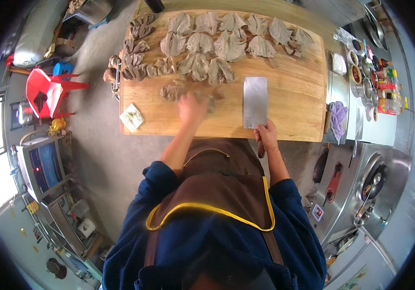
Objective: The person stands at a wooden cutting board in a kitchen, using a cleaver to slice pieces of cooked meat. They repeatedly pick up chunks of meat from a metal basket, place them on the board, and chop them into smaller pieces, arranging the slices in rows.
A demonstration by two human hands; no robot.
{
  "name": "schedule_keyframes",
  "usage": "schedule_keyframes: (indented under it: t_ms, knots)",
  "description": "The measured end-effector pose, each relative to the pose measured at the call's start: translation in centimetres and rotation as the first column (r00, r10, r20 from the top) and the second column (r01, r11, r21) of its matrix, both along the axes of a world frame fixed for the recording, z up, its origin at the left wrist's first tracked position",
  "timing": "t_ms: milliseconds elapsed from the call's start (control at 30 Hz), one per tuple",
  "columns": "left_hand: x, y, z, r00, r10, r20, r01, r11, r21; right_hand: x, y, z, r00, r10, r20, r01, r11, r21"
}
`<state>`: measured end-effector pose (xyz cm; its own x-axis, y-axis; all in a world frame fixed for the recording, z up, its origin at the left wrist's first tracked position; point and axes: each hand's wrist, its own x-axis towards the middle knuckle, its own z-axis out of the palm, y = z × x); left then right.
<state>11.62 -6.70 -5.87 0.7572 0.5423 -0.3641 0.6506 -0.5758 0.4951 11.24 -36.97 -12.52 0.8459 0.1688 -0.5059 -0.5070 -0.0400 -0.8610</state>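
My right hand [266, 135] grips the wooden handle of a Chinese cleaver [255, 99]. Its broad blade lies flat over the wooden board [287, 90] and points away from me. My left hand [193, 108] is on small meat pieces near the board's middle; motion blur hides its fingertips, so a grip on any piece cannot be made out. A lump of grey-brown meat [171, 93] sits just left of that hand. Farther back, flattened, opened-out meat pieces [230, 46] lie in rows. Smaller folded pieces [135, 71] line the left side.
A crumpled white paper [132, 117] rests at the board's near left corner. Right of the board are a purple cloth [338, 117], seasoning bowls [355, 74] and bottles [392, 87]. A steel stove with a wok [374, 177] stands lower right. A red stool [49, 92] stands left.
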Motion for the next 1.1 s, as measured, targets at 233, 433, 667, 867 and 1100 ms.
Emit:
schedule_keyframes:
  t_ms: [233,433,667,867,1100]
  knots:
    - [-1.0,1.9,-6.1,0.981,-0.094,0.171,0.090,0.995,0.030,0.5,0.1,0.9,0.999,-0.004,-0.055,0.004,1.000,0.017]
    - [-0.4,2.3,-7.7,0.994,0.018,0.105,-0.003,0.991,-0.137,0.5,0.0,0.7,0.999,-0.005,-0.052,0.009,0.997,0.077]
    - [0.1,1.0,-7.2,0.987,-0.042,0.153,0.058,0.993,-0.101,0.3,0.1,0.8,0.999,-0.026,-0.034,0.027,0.999,0.044]
    - [0.4,1.6,-7.3,0.994,-0.030,0.107,0.053,0.974,-0.220,-1.3,0.1,2.7,0.997,-0.031,-0.069,0.024,0.996,-0.091]
    - [1.6,0.6,-5.9,0.989,-0.135,0.065,0.145,0.968,-0.204,-7.4,0.9,6.4,0.905,0.312,0.290,-0.115,0.836,-0.537]
